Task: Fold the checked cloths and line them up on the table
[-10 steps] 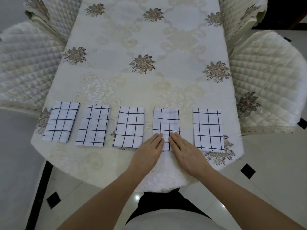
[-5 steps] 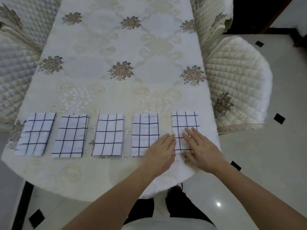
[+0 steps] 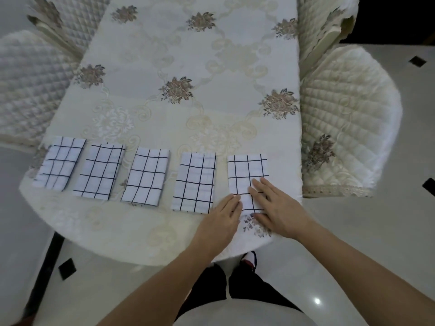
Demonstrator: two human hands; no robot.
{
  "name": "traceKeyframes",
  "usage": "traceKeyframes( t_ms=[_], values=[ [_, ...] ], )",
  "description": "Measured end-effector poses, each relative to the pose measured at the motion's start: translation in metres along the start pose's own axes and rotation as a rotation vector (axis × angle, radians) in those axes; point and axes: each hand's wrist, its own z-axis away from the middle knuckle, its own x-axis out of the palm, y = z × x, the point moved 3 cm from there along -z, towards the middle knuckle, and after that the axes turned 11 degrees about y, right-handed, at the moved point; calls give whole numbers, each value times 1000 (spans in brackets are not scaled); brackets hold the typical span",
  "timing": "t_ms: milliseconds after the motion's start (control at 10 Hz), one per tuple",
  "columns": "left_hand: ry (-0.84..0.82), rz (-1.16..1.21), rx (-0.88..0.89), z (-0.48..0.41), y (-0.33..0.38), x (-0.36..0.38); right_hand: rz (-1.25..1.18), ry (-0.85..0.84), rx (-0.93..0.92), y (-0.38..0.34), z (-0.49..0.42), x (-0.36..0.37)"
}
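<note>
While the left hand (image 3: 222,216) and right hand (image 3: 277,208) lie flat, fingers straight, hiding the near end of the rightmost checked cloth (image 3: 247,170) by the desk's (image 3: 211,67) near right corner, four other folded cloths (image 3: 146,176), white rectangles with thin dark grid lines, line its near edge on a cream embroidered tablecloth (image 3: 141,231).

Five white checked cloths (image 3: 146,176), folded flat, spaced row along table (image 3: 188,128) near edge

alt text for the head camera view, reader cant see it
A person's left hand and right hand lie flat on the near end of the rightmost folded checked cloth, last in a row of five along the near edge of a table with a cream flowered tablecloth. Quilted chairs flank it.
</note>
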Motion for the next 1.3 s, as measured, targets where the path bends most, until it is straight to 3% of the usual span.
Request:
traceKeyframes(
  t_ms=[200,800,1200,1300],
  values=[
    [3,84,-89,-9,1,-4,-70,-42,58,-2,4,4],
    [46,133,-18,-12,-7,-4,-73,-25,168,-17,12,6],
    [-103,190,-71,-26,-9,-20,-191,-140,272,-17,6,-9],
    [-140,188,-124,-32,-16,-36,-242,-94,337,-20,-2,-22]
  ],
)
